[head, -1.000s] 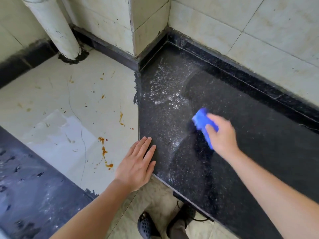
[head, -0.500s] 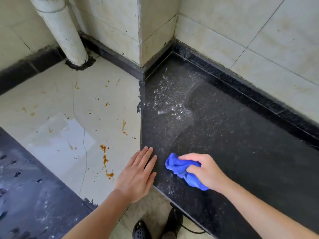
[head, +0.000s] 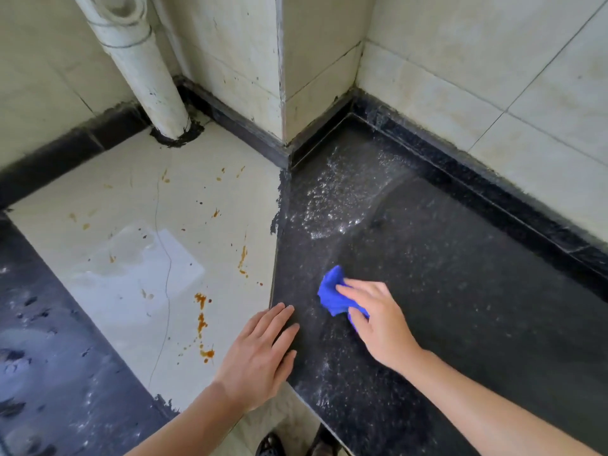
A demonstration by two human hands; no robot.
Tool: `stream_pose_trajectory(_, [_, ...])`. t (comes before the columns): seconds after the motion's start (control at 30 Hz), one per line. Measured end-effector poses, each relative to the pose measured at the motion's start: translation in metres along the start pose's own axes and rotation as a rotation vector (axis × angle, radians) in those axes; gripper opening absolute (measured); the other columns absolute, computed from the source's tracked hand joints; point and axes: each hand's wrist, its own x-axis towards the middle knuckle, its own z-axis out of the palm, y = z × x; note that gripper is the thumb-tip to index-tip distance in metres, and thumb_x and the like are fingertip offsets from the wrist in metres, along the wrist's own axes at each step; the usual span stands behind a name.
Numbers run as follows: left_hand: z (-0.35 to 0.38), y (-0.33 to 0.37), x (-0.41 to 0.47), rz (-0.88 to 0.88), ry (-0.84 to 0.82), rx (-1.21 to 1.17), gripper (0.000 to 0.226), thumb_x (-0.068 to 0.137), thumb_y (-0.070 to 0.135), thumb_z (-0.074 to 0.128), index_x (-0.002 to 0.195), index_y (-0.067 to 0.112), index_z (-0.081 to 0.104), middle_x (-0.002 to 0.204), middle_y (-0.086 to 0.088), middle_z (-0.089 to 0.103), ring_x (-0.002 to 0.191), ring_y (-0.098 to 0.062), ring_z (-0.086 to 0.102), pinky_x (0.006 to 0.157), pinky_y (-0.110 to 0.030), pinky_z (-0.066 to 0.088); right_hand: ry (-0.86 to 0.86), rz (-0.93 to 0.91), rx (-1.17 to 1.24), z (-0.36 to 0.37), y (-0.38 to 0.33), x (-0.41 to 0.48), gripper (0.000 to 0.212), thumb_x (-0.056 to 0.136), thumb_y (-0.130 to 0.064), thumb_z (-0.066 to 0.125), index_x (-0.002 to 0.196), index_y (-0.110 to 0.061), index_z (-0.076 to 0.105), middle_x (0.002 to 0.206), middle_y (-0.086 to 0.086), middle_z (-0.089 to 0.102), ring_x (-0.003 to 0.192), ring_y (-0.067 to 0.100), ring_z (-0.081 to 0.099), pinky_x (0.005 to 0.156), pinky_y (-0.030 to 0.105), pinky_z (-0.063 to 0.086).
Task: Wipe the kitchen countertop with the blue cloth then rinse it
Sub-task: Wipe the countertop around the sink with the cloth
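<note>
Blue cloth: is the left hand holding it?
No, the right hand grips the blue cloth; the left hand rests flat on the countertop.

white pipe (head: 138,70), tiled wall (head: 493,60), black shoe (head: 270,447)

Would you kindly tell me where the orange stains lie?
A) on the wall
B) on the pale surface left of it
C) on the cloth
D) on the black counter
B: the stains dot the pale surface, left of the black counter where the right hand holds the cloth.
</note>
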Motion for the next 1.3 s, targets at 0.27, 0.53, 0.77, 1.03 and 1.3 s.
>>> stream_pose_trajectory(0.27, [-0.010, -0.033, 0.119, -0.224, 0.052, 0.058, 0.051, 0.098, 0.038, 0.035, 0.131, 0.005, 0.055, 0.143, -0.018, 0.047, 0.135, -0.036, 0.042, 0.112, -0.045, 0.033, 0.445, 0.497, 0.224, -0.102, 0.079, 0.130, 0.038, 0.082, -0.001, 0.049, 0.109, -0.021, 0.067, 0.109, 0.006, 0.068, 0.100, 0.022, 0.061, 0.087, 0.028, 0.045])
stream_pose_trajectory(0.53, [0.000, -0.040, 0.136, -0.299, 0.048, 0.089, 0.056, 0.099, 0.038, 0.031, 0.139, 0.001, 0.047, 0.149, -0.019, 0.040, 0.141, -0.035, 0.033, 0.116, -0.043, 0.021, 0.434, 0.124, -0.234, -0.013, 0.057, 0.145, 0.040, 0.085, -0.010, 0.050, 0.124, -0.011, 0.059, 0.128, 0.004, 0.059, 0.107, 0.033, 0.051, 0.082, 0.042, 0.044])
stream_pose_trajectory(0.77, [-0.003, -0.039, 0.138, -0.311, 0.030, 0.078, 0.057, 0.098, 0.039, 0.030, 0.137, 0.003, 0.049, 0.148, -0.018, 0.042, 0.139, -0.035, 0.035, 0.113, -0.045, 0.024, 0.117, 0.251, 0.431, -0.070, 0.051, 0.100, 0.038, 0.077, -0.004, 0.049, 0.091, -0.030, 0.072, 0.094, -0.009, 0.071, 0.084, -0.002, 0.062, 0.077, 0.013, 0.045])
stream_pose_trajectory(1.03, [-0.001, -0.039, 0.139, -0.297, 0.044, 0.086, 0.056, 0.097, 0.037, 0.033, 0.138, 0.001, 0.049, 0.149, -0.018, 0.040, 0.141, -0.035, 0.033, 0.114, -0.046, 0.024, 0.695, 0.977, -0.010, -0.109, 0.124, 0.213, 0.033, 0.088, -0.008, 0.049, 0.120, -0.002, 0.053, 0.129, 0.022, 0.045, 0.120, 0.040, 0.041, 0.094, 0.045, 0.038])
stream_pose_trajectory(1.3, [0.001, -0.039, 0.139, -0.294, 0.064, 0.083, 0.055, 0.097, 0.036, 0.036, 0.138, 0.002, 0.049, 0.149, -0.018, 0.040, 0.141, -0.034, 0.032, 0.113, -0.047, 0.027, 0.363, 0.492, -0.153, -0.073, 0.070, 0.305, 0.039, 0.089, -0.007, 0.048, 0.128, -0.010, 0.053, 0.134, 0.013, 0.047, 0.121, 0.034, 0.042, 0.094, 0.043, 0.040])
